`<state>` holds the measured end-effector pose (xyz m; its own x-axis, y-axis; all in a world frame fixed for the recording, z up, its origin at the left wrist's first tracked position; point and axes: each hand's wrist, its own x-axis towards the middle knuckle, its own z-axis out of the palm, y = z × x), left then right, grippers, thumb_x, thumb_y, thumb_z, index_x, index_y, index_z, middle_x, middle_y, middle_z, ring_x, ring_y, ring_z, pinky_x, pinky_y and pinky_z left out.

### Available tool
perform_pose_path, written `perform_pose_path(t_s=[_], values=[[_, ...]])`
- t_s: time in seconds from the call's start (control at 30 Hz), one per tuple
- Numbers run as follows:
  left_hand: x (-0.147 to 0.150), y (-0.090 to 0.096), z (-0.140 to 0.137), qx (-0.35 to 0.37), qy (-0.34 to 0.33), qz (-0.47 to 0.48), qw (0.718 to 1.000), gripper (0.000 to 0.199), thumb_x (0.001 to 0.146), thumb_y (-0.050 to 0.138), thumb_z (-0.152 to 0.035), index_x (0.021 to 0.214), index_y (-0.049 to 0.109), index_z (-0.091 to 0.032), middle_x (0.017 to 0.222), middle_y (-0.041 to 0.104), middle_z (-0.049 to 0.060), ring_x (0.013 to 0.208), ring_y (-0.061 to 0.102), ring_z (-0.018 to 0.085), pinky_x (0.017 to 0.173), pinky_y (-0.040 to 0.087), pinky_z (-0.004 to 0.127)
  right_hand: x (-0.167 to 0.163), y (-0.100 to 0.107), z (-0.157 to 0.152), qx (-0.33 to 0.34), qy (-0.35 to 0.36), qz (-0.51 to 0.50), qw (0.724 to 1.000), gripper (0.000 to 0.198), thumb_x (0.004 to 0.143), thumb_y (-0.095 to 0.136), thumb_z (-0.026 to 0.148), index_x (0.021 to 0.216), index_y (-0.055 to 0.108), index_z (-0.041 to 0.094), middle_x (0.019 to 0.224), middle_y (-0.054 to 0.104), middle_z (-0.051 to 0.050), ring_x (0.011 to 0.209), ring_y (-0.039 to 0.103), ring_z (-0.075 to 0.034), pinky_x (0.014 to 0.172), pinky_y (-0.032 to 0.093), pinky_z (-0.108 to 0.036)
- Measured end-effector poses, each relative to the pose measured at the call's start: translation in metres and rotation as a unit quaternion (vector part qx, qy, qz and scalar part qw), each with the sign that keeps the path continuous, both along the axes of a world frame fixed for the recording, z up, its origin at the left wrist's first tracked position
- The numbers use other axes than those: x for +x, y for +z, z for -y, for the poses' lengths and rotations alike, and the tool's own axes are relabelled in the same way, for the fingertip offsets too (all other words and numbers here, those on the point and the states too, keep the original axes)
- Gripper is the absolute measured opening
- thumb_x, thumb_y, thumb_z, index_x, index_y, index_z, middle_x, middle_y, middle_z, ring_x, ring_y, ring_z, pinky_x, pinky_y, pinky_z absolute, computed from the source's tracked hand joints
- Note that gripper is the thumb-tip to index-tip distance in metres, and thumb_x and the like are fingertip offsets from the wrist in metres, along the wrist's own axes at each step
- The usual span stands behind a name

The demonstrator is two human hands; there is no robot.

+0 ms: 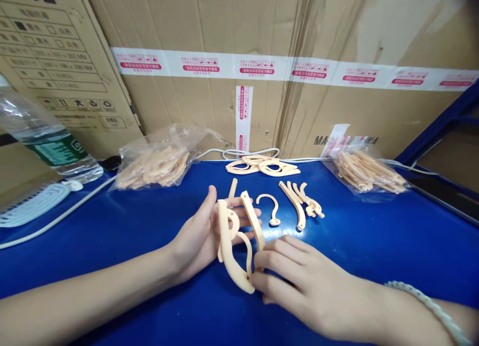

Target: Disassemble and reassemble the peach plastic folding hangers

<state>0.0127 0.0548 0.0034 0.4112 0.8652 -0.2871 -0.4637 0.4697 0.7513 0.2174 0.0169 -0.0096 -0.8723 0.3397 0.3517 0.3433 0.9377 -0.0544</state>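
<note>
The right grip (pixel 295 276) is closed, pinching the lower end of these cream curved plastic hanger parts (pixel 229 256); the left grip (pixel 200 236) spreads its fingers open behind them. Beyond the right grip, a cream plastic question-mark-shaped hook (pixel 276 206) lies on the glossy blue tabletop (pixel 187 316), near loose cream curved plastic strips (pixel 298 206).

green-labelled water bottle (pixel 56 149), white brush (pixel 35 206) near it, white cable (pixel 90 196), cardboard boxes (pixel 205 27) behind, red-and-white tape (pixel 229 66)
</note>
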Motion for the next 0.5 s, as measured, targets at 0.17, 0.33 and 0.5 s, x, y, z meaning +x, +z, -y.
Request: perform_pose_path(t_s=[0.17,0.33,0.5], values=[[-0.001,-0.008,0.005,0.094,-0.059,-0.026,0.993,0.043,0.100,0.042,-0.044,0.123,0.057,-0.012,0.115,0.069,0.016,0.102,0.067,0.026,0.091,0.052,0.038,0.000,0.002,-0.003,-0.033,-0.013,-0.019,0.999,0.033,0.102,0.030,0.010,0.100,0.063,0.011,0.094,0.063,-0.009,0.084,0.053,-0.018,0.076,0.046,-0.029],[-0.006,-0.016,0.010,0.189,-0.129,-0.101,0.968,0.042,0.095,0.057,-0.031,0.135,0.050,-0.022,0.130,0.061,0.010,0.114,0.061,0.026,0.096,0.050,0.039,0.003,-0.002,-0.006,0.025,-0.043,-0.033,0.998,0.026,0.102,0.036,0.013,0.094,0.061,0.014,0.098,0.064,-0.009,0.090,0.055,-0.020,0.081,0.043,-0.033],[-0.006,-0.011,0.017,0.261,-0.093,-0.214,0.937,0.028,0.098,0.050,-0.037,0.109,0.067,-0.019,0.094,0.073,0.004,0.092,0.068,0.019,0.088,0.051,0.027,0.005,-0.004,-0.007,0.109,-0.079,-0.041,0.990,0.031,0.101,0.031,0.011,0.086,0.059,0.013,0.092,0.064,-0.010,0.095,0.054,-0.024,0.093,0.032,-0.042]])
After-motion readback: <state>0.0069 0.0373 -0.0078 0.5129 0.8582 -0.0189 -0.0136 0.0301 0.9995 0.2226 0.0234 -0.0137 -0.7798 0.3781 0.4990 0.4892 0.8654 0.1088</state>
